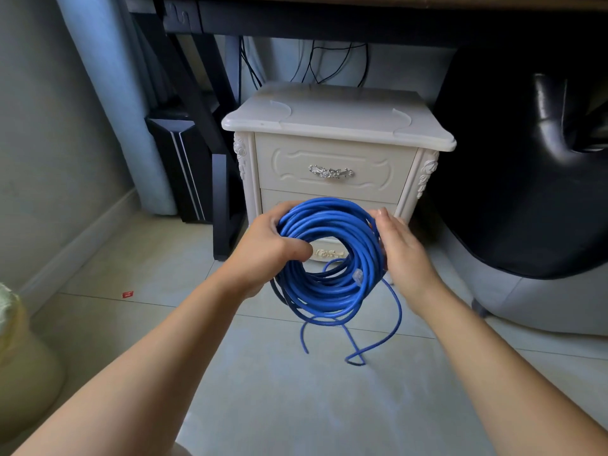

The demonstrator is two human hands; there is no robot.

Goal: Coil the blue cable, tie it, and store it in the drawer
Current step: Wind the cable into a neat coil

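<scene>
The blue cable (329,291) hangs as a round coil of many loops in front of the cream nightstand (335,126). My left hand (273,245) is shut around the coil's left side. My right hand (401,248) rests against the coil's right side with the fingers wrapped behind it. A clear plug shows on a loop near the coil's lower right. A loose tail of cable trails from the right side down to the floor and loops there. The top drawer (332,162), with its silver handle, is closed. The coil hides most of the lower drawer.
A dark desk leg (220,192) and a black case stand left of the nightstand. A black chair (526,159) with a grey base fills the right side. Black wires hang behind the nightstand. A pale bag (19,357) sits at the lower left on the tiled floor.
</scene>
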